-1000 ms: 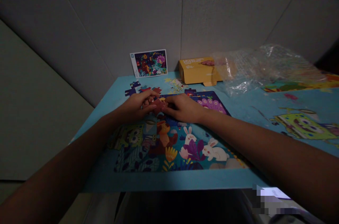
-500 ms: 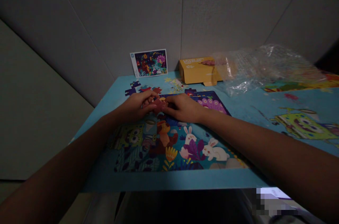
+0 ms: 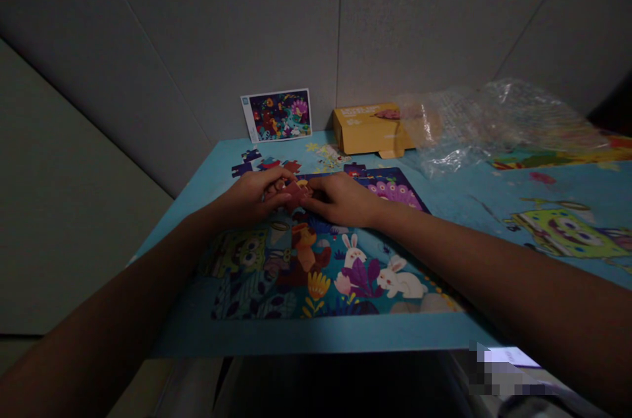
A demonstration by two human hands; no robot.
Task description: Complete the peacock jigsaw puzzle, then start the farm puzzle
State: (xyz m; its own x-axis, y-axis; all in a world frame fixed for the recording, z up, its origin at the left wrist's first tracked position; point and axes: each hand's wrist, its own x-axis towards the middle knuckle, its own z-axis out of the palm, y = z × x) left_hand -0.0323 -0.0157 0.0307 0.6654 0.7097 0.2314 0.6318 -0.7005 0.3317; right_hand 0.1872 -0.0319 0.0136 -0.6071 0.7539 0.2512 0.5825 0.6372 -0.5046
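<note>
A reddish-brown puzzle piece [image 3: 295, 195] is pinched between my two hands, above the partly assembled jigsaw puzzle [image 3: 365, 309]. My left hand [image 3: 254, 197] has thumb and fingers closed on its left side. From the right, my right hand [image 3: 340, 201] grips the same piece by its other edge, its fingertips partly hidden. Below the hands the joined part shows a brown dog-like animal, white rabbits and flowers. Loose puzzle pieces [image 3: 291, 166] lie just beyond my left hand, and a dark piece [image 3: 241, 170] sits farther left.
Against the wall leans a picture card [image 3: 280, 116] of the puzzle scene. Right of it stands a yellow box [image 3: 370, 135], partly overlapped by crumpled clear plastic wrap [image 3: 464, 131]. The light-blue tabletop [image 3: 306, 338] carries printed cartoon figures; its front edge is close to me.
Both hands stay in nearly the same spot, still holding the puzzle piece, which has turned slightly. The view has shifted a little.
</note>
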